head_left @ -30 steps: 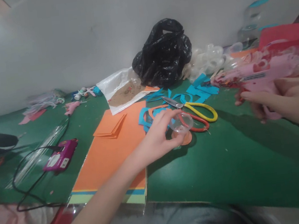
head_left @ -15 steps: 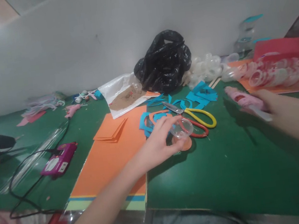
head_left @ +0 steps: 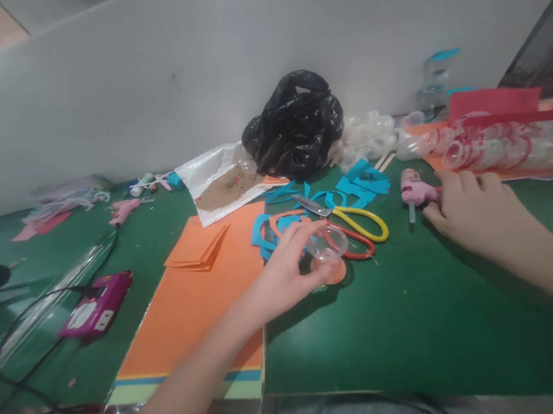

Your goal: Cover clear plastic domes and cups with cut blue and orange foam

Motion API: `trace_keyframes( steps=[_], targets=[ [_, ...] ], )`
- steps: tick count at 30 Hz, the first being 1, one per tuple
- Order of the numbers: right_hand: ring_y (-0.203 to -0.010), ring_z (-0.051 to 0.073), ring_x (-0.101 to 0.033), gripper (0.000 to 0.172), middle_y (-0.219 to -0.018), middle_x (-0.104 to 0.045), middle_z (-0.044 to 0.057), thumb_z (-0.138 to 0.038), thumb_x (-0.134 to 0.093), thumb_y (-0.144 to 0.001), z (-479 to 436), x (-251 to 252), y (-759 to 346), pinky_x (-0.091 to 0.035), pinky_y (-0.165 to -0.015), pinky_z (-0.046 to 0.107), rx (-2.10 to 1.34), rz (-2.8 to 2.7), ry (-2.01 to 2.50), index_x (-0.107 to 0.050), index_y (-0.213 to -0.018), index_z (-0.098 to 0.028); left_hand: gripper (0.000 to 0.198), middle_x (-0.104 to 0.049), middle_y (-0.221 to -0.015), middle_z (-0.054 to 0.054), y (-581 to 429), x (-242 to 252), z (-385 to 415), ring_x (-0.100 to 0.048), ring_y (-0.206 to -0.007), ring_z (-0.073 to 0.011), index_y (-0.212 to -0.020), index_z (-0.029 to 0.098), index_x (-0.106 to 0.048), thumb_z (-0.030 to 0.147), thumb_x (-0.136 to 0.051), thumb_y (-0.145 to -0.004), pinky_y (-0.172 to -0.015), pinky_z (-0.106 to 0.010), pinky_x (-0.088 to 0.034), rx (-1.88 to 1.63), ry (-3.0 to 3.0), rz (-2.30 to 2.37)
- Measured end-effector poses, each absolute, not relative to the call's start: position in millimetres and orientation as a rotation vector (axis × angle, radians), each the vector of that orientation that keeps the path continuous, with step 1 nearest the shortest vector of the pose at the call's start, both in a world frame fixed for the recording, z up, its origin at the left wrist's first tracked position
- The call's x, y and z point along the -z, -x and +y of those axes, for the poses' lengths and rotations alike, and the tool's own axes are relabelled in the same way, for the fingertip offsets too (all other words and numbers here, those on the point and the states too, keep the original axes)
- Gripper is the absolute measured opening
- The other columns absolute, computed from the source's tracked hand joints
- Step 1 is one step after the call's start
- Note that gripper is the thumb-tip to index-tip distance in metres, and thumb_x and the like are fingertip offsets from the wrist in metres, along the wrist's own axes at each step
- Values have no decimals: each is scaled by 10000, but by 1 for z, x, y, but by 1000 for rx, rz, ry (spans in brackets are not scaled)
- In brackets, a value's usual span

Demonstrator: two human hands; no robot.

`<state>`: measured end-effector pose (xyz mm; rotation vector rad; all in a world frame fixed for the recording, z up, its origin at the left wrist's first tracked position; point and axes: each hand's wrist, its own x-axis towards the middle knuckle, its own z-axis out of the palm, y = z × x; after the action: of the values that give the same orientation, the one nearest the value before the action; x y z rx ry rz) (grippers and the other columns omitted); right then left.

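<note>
My left hand pinches a clear plastic dome by its edge. The dome sits just above a small orange paper disc on the green table top. My right hand is closed around a pink hot glue gun, low over the table, with most of its body hidden by my fingers. A thin pale stick points down from the gun. Scissors with yellow and red handles lie just behind the dome among blue paper scraps.
An orange card sheet with folded orange paper lies left. A black plastic bag, a white bag with brown material and clear domes stand against the white wall. Red-rimmed clear rings lie right.
My right hand has brought the glue gun down from a raised position to just over the table, moving it left. My left hand and the dome have hardly moved. The whole view has shifted slightly.
</note>
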<state>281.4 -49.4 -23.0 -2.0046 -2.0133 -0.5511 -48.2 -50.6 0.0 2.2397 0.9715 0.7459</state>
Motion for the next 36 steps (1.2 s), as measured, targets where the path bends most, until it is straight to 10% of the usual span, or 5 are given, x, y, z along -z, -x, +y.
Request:
trace_keyframes(
  steps=[5,9,24,36],
  targets=[
    [-1241,391,-550,527,-1284,-629,240,-429,-431,-1035,-69,-8,-223,-439,-1036,525,335,-2166,1484,-520,-1387,-47,532,-572,-1434,-108,48,2,-49,-538,-1320,-273,-1450,285,-464,335,-644,-952,-1058,-442,-493,-787,-2265,928],
    [-1211,320,-609,587,-1323,-650,135,-587,-557,-970,-72,-22,-187,-528,-932,439,-99,-2299,1171,-507,-1420,-212,591,-555,-1463,-117,49,1,-48,-528,-1346,-291,-1475,280,-433,323,-662,-932,-1114,-477,-448,-771,-2270,892],
    [-984,292,-697,402,-1080,-730,93,-538,-573,-981,-71,-9,-170,-573,-847,455,-481,-2179,1213,-622,-1218,-217,796,-466,-1566,-99,54,-4,-56,-486,-1414,-340,-1541,353,-326,506,-731,-873,-1099,-529,-477,-544,-1983,1091],
    [-835,256,-706,239,-972,-739,82,-280,-603,-963,-86,-7,-151,-587,-732,406,-275,-2131,1235,-589,-1188,-200,711,-537,-1473,-125,60,-2,-59,-535,-1360,-343,-1486,326,-422,452,-755,-870,-1085,-562,-487,-474,-1856,1172]
  ],
)
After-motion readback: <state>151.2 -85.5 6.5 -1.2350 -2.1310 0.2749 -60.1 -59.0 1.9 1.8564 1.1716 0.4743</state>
